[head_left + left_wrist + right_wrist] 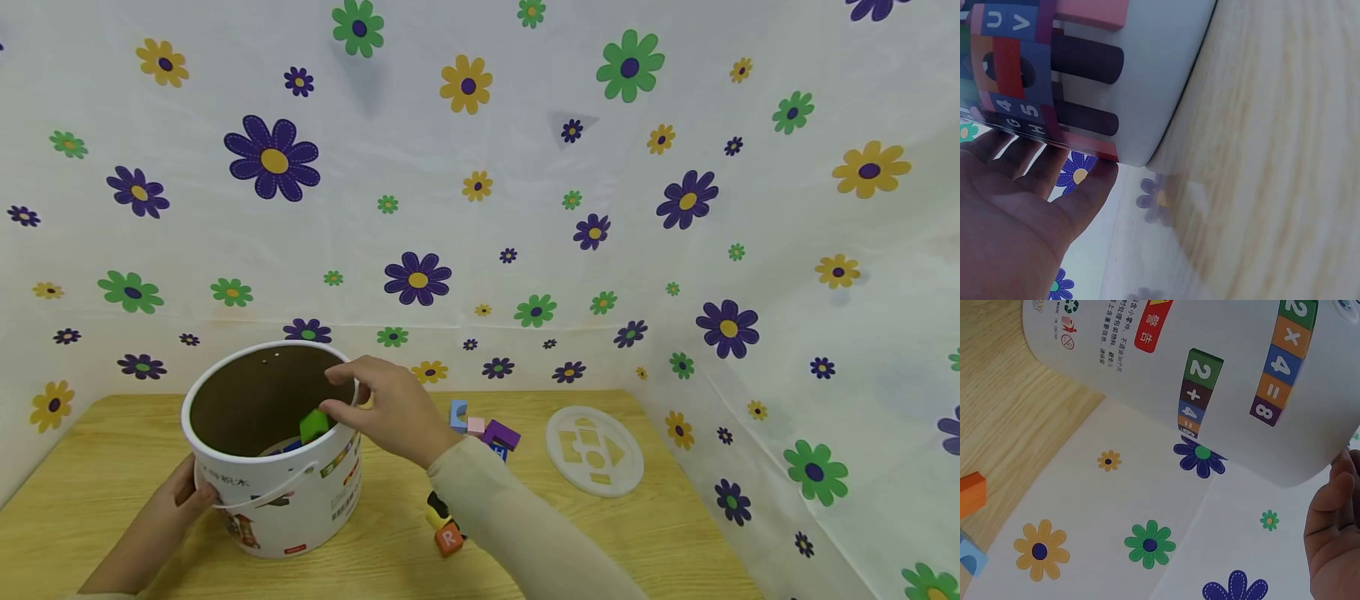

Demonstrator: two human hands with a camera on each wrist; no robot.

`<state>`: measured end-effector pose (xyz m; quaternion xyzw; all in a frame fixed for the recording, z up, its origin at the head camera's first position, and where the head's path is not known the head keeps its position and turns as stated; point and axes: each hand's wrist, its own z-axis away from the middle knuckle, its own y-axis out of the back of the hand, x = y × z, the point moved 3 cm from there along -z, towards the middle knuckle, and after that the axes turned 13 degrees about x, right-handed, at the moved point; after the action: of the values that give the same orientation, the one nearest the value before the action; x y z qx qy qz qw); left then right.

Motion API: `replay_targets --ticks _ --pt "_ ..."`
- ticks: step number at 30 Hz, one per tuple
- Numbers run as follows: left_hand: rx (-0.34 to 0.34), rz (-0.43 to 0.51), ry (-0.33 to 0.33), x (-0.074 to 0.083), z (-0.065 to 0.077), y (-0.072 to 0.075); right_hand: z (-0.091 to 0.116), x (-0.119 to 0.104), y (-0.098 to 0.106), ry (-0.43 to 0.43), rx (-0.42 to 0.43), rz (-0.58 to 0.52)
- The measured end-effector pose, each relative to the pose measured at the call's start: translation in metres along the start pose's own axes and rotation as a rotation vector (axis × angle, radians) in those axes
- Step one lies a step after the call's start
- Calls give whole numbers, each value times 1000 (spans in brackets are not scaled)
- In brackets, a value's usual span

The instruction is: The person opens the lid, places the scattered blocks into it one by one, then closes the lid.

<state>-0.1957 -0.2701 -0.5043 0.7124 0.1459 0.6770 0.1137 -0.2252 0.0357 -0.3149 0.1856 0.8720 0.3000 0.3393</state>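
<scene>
Just beside spread right hand (388, 410), green block (313, 426); against spread left hand (1019, 215), bucket (311, 512).

Perhaps a home play corner: wood-grain table (660, 542), flower-printed sheet (525, 158), scattered toy blocks (501, 434).

The white bucket (292, 523) partly hides the blue piece (292, 447) inside.

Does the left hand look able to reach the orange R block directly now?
Probably not directly: the white bucket, which the left hand touches, stands between this hand and the orange R block.
</scene>
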Motion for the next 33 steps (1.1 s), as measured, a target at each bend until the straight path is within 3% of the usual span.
replay_targets --ticks 6,12,24,33 --pt "-12 -1 16 2 -2 0 11 14 20 -15 34 -55" --pt "-11 -21 3 2 -2 -1 36 53 49 -76 45 -74" --pt "6 -45 2 -3 -2 1 119 163 89 -374 50 104" --pt "27 -20 -40 -5 -1 0 157 204 93 -490 31 189"
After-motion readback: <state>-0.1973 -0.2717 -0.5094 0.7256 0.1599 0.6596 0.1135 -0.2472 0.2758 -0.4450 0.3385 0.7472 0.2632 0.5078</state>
